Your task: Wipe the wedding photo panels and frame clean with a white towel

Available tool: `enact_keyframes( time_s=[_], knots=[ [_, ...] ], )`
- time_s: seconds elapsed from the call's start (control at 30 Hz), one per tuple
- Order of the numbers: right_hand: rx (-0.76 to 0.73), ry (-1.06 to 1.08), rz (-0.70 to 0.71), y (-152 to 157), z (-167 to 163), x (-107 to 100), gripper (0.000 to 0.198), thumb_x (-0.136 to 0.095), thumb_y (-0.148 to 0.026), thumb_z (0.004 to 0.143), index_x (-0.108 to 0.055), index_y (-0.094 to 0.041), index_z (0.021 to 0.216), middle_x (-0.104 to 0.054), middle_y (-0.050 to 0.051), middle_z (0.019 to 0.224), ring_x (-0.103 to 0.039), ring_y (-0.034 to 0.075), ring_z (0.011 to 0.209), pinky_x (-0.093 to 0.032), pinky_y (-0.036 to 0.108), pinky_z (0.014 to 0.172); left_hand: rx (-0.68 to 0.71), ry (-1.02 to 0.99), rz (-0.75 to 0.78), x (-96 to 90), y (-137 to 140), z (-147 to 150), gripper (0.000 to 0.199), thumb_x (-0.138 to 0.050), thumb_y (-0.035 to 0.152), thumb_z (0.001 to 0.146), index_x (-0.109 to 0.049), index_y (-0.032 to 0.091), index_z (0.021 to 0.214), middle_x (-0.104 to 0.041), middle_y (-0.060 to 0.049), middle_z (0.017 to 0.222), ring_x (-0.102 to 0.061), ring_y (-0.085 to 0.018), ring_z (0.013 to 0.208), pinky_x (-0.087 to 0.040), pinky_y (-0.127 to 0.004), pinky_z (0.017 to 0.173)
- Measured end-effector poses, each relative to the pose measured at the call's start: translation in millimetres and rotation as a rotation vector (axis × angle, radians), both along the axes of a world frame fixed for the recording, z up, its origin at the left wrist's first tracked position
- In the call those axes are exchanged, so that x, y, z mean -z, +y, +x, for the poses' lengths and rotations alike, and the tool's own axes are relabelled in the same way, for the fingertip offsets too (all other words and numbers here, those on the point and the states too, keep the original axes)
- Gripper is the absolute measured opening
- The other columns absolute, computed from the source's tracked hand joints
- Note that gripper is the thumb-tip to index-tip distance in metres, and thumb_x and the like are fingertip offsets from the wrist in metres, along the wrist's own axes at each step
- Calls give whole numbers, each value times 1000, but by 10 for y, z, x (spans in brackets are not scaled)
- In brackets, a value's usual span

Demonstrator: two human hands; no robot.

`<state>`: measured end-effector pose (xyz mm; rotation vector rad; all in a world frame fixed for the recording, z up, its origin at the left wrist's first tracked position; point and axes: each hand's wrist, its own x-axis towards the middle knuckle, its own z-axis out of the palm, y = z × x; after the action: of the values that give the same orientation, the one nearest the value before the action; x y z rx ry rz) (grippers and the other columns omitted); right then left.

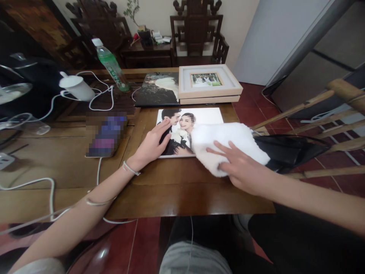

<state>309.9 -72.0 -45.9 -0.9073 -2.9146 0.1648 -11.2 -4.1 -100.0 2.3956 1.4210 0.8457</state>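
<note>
Resting the left hand [152, 142] on the left side of the photo panel [182, 144], with fingers laid nearly straight, gripping nothing; probably acting as a brake against sliding. Over to the right, grasping the bunched white cloth [235, 134] in the right hand [242, 169], with two fingers spread on top and others curled in at the near side, likely to stop loose folds slipping away. Covering the panel's lower right corner with that cloth, and seemingly spilling past the right edge of the worktop [176, 192]. Lying flat between near and far edges, closer to the right edge: the panel, apparently within easy reach of both hands. Up at the far right corner, stacked squarely, perhaps to save room: light wooden frames [209, 83], with a dark picture panel [159, 89] against their left side. Well apart, towards the far edge on the left: green bottle [112, 66] and white cup [77, 87], seemingly clear of both arms.
</note>
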Motion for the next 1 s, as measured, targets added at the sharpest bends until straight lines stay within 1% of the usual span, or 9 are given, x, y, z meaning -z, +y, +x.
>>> enact_keyframes(
  time_s=[0.1, 0.23, 0.37, 0.43, 0.5, 0.6, 0.73, 0.87, 1.0],
  knots=[
    [-6, -9, -15, -201, -25, -36, 40, -51, 8, 69, -75, -17, 88, -56, 16, 152, -43, 45, 146, -44, 74, 108, -3, -7, -3, 1, -2, 2, 51, -45, 39, 104, -56, 12, 146, -49, -15, 158, -42, -28, 150, -33, -53, 126],
    [18, -32, -70, -116, -129, -130, 44, -50, 8, 70, -76, -17, 95, -57, 17, 151, -47, 42, 144, -47, 70, 108, -6, -14, -14, 0, -3, 3, 50, -45, 40, 104, -57, 15, 145, -49, -13, 158, -42, -28, 150, -32, -53, 127],
    [122, -78, -92, 277, -278, -240, 49, -48, 8, 72, -75, -16, 105, -67, 20, 136, -58, 36, 134, -48, 58, 109, 2, -19, -29, -2, 1, 1, 51, -44, 40, 104, -56, 15, 147, -48, -13, 159, -40, -29, 151, -30, -52, 128],
    [173, -127, -114, 530, -363, -278, 46, -48, 6, 74, -73, -15, 106, -70, 21, 127, -66, 35, 121, -51, 50, 99, 5, -22, -31, -3, 3, 0, 51, -45, 41, 104, -55, 16, 147, -48, -13, 160, -40, -29, 151, -30, -53, 128],
    [203, -157, -121, 786, -446, -301, 42, -47, 5, 75, -72, -13, 105, -73, 20, 115, -70, 31, 102, -51, 40, 84, 9, -23, -31, -4, 5, 1, 51, -44, 40, 104, -55, 15, 147, -48, -13, 159, -40, -30, 151, -29, -54, 128],
    [201, -141, -88, 1125, -546, -318, 39, -47, 3, 76, -69, -14, 103, -72, 13, 94, -64, 25, 84, -41, 32, 71, 9, -20, -23, -1, 6, 2, 51, -44, 39, 104, -55, 14, 147, -48, -14, 159, -40, -29, 151, -30, -52, 128],
    [183, -108, -51, 1420, -610, -342, 31, -49, 2, 76, -67, -16, 95, -68, 10, 86, -56, 22, 79, -34, 31, 68, 4, -10, -12, 4, 5, 4, 51, -45, 39, 104, -56, 14, 146, -49, -14, 158, -41, -28, 151, -31, -50, 127],
    [177, -112, -41, 1486, -621, -349, 31, -49, 2, 78, -67, -15, 96, -68, 11, 89, -55, 23, 80, -34, 31, 70, 4, -12, -10, -1, 1, 10, 52, -44, 38, 104, -56, 11, 146, -49, -16, 158, -41, -28, 151, -31, -50, 127],
    [216, -136, -29, 1268, -615, -265, 39, -46, 3, 78, -67, -14, 106, -69, 14, 101, -60, 24, 84, -38, 32, 73, 7, -23, -14, -2, 0, 13, 51, -43, 37, 104, -56, 12, 147, -49, -15, 158, -40, -28, 151, -31, -52, 127]
  ],
)
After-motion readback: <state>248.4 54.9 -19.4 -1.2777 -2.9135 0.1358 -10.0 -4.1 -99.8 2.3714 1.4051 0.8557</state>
